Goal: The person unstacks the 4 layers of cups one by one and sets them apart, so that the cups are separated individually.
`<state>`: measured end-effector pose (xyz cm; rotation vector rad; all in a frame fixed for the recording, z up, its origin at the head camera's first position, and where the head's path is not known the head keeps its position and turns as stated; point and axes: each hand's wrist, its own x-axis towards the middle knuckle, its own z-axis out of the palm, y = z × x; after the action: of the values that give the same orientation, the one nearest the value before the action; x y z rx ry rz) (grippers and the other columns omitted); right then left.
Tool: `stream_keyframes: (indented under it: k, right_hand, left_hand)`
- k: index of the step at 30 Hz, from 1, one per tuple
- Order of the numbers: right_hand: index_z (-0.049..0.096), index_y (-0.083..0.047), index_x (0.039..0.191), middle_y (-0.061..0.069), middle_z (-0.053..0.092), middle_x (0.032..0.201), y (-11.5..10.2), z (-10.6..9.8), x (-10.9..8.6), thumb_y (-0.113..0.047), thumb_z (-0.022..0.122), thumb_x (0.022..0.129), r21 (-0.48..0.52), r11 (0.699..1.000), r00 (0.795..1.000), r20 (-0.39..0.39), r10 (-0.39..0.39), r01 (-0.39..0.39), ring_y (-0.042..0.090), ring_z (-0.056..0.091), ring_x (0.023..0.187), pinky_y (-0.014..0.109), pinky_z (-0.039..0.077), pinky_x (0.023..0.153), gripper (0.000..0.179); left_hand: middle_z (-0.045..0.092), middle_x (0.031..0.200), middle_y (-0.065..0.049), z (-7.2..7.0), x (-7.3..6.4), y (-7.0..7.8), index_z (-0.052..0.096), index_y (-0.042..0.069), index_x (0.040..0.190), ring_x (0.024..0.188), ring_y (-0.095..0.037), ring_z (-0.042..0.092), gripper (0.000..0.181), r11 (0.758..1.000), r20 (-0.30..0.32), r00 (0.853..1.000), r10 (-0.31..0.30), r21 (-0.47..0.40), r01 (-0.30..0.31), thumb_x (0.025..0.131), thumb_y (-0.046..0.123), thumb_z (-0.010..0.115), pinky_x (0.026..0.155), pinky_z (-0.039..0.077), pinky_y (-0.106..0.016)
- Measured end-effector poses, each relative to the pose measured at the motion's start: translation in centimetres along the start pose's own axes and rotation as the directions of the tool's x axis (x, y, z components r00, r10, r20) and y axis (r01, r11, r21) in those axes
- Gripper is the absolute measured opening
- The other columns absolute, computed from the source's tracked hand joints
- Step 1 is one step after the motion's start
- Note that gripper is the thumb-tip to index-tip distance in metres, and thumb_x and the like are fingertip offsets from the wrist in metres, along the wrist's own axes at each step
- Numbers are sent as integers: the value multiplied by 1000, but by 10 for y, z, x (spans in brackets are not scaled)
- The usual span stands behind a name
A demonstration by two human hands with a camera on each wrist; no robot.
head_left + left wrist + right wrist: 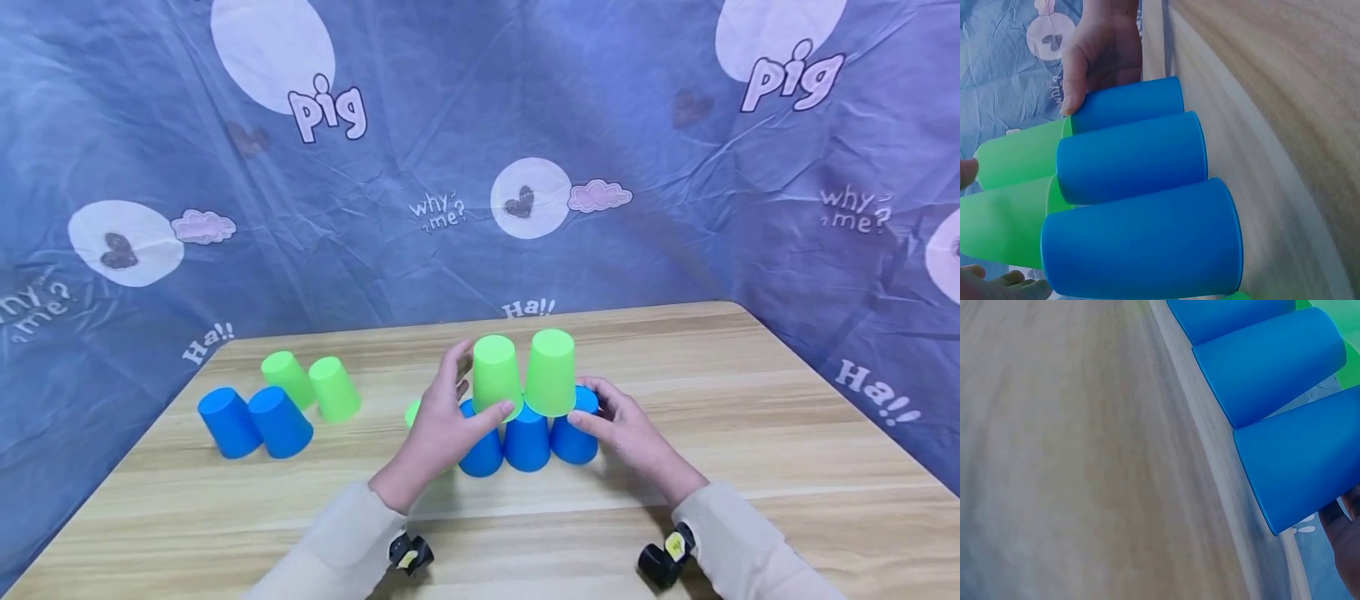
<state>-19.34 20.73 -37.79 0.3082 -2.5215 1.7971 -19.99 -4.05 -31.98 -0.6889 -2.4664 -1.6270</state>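
Observation:
Three upside-down blue cups (527, 442) stand in a row on the table, with two upside-down green cups resting across their tops. My left hand (444, 417) is around the left green cup (495, 377), thumb at the front near its rim and fingers at its left side. The right hand (626, 425) holds the right blue cup (574, 440) near its top. Its thumb tip lies close to the lower rim of the right green cup (551, 372). In the right wrist view, fingertips (1335, 526) meet that blue cup's side.
Two more blue cups (279, 422) and two green cups (334, 390) stand upside down at the table's left. Part of another green cup (412, 412) shows behind my left hand. A printed blue cloth (420, 100) hangs behind the wooden table (712, 375).

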Motion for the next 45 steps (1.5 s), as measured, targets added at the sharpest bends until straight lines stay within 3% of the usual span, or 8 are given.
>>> stream_keyframes:
  k: [9,14,18,29,35,40,45]
  right_hand:
    - [42,-1,130,18,51,125,0,-1,0,-22,58,91,2,1000,1000,5,-17,17,36,48,117,53,39,98,47]
    - [42,-1,130,17,50,125,0,-1,0,-23,57,92,4,1000,1000,5,-14,14,35,48,116,52,39,98,46]
    - [42,-1,130,17,50,126,0,-1,0,-23,57,92,3,1000,1000,5,-13,13,35,48,116,52,39,98,47]
    - [42,-2,130,17,50,125,0,-2,1,-24,57,92,-5,1000,1000,4,-14,14,34,48,116,52,40,98,47]
    - [42,-2,130,17,50,125,0,-1,0,-24,57,92,-13,1000,1000,3,-1,1,34,48,115,51,41,96,47]
    - [42,-2,130,17,51,124,0,-1,1,-24,58,92,-23,1000,1000,0,-7,7,34,48,114,52,41,96,47]
    - [42,-2,130,17,51,124,0,-1,1,-24,58,92,-29,1000,1000,4,-9,9,35,49,115,52,41,96,47]
  left_hand:
    - [48,133,-8,7,1,1,26,17,141,124,-27,46,77,1000,-7,1000,5,-5,-5,79,19,73,102,39,-47]
    - [52,127,-6,11,3,1,26,18,141,116,-23,52,78,999,-7,1000,-26,31,26,80,22,73,96,44,-46]
    - [54,124,-6,13,5,-1,27,17,140,112,-22,54,77,996,-18,999,-51,70,52,79,21,74,93,47,-42]
    - [55,124,-11,11,7,-2,32,13,137,114,-26,53,69,996,-23,1000,-19,84,21,81,17,71,94,47,-42]
    - [57,120,-5,9,5,-2,35,15,136,108,-22,56,68,994,-82,994,67,91,-60,79,15,72,90,49,-40]
    - [57,118,0,0,4,3,39,19,134,104,-18,56,68,984,-166,972,166,90,-153,76,14,75,89,47,-40]
    - [56,118,-1,-11,-1,5,41,19,133,103,-18,55,69,980,-229,953,200,67,-190,74,12,76,88,46,-41]
